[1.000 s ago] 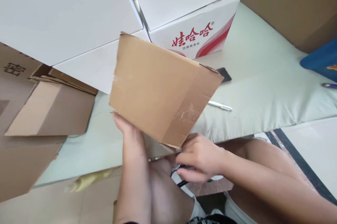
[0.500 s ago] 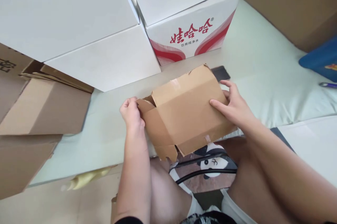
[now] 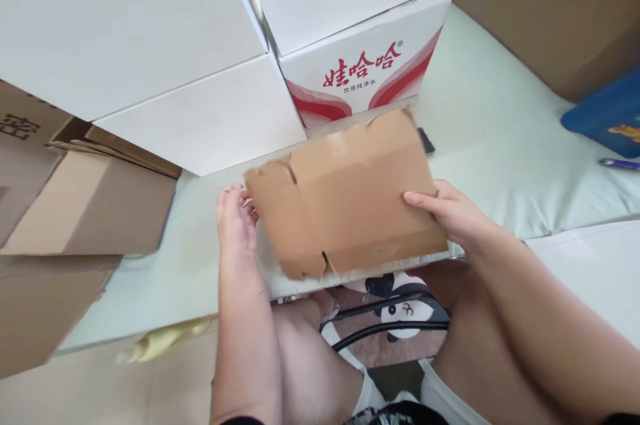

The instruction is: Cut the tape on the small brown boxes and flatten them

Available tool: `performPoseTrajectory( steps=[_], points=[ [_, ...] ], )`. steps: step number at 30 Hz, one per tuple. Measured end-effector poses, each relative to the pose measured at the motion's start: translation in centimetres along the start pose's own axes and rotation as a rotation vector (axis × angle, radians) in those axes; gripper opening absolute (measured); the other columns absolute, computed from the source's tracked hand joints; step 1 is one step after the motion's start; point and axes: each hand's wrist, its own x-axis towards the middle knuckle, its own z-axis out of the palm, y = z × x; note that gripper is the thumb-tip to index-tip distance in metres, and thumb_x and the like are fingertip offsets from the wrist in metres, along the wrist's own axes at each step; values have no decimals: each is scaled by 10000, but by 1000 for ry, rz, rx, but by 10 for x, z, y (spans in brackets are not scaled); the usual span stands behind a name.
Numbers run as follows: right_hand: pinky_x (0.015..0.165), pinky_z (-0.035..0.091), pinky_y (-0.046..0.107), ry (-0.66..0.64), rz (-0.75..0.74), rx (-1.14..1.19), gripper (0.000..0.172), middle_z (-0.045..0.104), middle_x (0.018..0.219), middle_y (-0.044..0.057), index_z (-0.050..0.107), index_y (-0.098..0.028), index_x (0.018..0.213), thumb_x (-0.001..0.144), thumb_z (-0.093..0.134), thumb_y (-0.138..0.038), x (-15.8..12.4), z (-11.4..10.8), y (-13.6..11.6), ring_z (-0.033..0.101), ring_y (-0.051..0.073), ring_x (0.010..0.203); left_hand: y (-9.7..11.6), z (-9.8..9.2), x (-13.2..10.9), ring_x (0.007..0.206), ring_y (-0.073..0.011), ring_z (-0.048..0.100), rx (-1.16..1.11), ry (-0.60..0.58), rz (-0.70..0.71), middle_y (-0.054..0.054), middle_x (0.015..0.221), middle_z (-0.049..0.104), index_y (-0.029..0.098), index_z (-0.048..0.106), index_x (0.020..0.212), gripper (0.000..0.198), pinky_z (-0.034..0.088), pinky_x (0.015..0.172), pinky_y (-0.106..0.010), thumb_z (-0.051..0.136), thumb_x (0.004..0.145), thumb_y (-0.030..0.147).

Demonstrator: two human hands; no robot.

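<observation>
Head view: your right hand (image 3: pixel 457 215) has its grip closed on the right edge of a brown cardboard piece (image 3: pixel 360 192), thumb lying on the upper face, the other fingers mostly hidden behind it. Your left hand (image 3: pixel 235 218) is loosely open, fingers bent, right at the opposite edge; whether the fingertips touch it, you cannot tell. The cardboard piece is between your hands, tilted, above the front part of a pale green cloth surface (image 3: pixel 500 145), with ragged ends and two slits along a fold near its left side. Just beyond its far right corner lies a dark, flat object (image 3: pixel 426 140), partly covered. Behind stands a white box with red lettering (image 3: pixel 363 75), next to other large white boxes (image 3: pixel 210 118). Folded brown cartons (image 3: pixel 120 205) are at far left. Toward the right are a blue object (image 3: pixel 607 115), a purple pen (image 3: pixel 620 164) near it, and a large brown carton (image 3: pixel 560 25) behind. Below, between your legs, a panda picture (image 3: pixel 405 312) shows behind black bars (image 3: pixel 395 326).
</observation>
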Motion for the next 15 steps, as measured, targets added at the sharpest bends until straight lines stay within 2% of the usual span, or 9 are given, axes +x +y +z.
performPoseTrajectory(
  steps=[4, 6, 7, 8, 10, 12, 15],
  points=[
    [926, 643, 542, 224, -112, 91, 566, 832, 1027, 86, 755, -250, 995, 608, 902, -635, 4, -8, 1, 790, 352, 985, -3, 1, -8, 590, -139, 641, 158, -259, -166, 15, 742, 681, 239, 589, 963, 655, 475, 532, -231, 956, 474, 474],
    [954, 634, 557, 268, -155, 103, 580, 829, 1064, 81, 751, -261, 1026, 617, 897, -645, 6, -8, 3, 784, 357, 1024, -6, 3, -10, 671, -193, 693, 200, -374, -172, -24, 759, 719, 214, 632, 933, 667, 529, 578, -271, 1003, 405, 380],
    [970, 629, 560, 252, -165, 85, 590, 828, 1078, 80, 751, -261, 1038, 617, 898, -648, 7, -7, 4, 782, 356, 1036, -8, 4, -10, 740, -223, 719, 197, -394, -127, -51, 806, 745, 204, 645, 926, 653, 562, 632, -300, 1006, 407, 366],
    [990, 620, 561, 212, -169, 44, 590, 828, 1084, 81, 754, -257, 1039, 621, 899, -648, 7, -5, 5, 781, 353, 1044, -9, 5, -9, 821, -244, 736, 187, -386, -54, -73, 874, 765, 198, 652, 938, 635, 587, 704, -327, 998, 439, 384],
    [1041, 595, 561, 108, -186, -82, 554, 830, 1077, 83, 765, -245, 1017, 652, 885, -645, 8, -2, 9, 778, 344, 1058, -12, 6, -6, 944, -250, 738, 161, -298, 122, -91, 985, 774, 193, 652, 974, 589, 594, 834, -351, 960, 535, 437],
    [1069, 576, 562, 55, -250, -183, 512, 833, 1062, 80, 774, -239, 1003, 706, 850, -649, 7, 0, 12, 776, 336, 1071, -14, 7, -2, 997, -238, 726, 143, -209, 235, -93, 1044, 764, 200, 638, 999, 551, 580, 880, -341, 931, 598, 439],
    [1037, 589, 576, 148, -403, -209, 496, 832, 1046, 82, 780, -247, 1015, 746, 811, -663, 0, -2, 12, 771, 349, 1079, -16, 10, -2, 992, -211, 712, 157, -187, 269, -88, 1132, 742, 229, 606, 1045, 487, 561, 827, -308, 880, 679, 398]
  ],
)
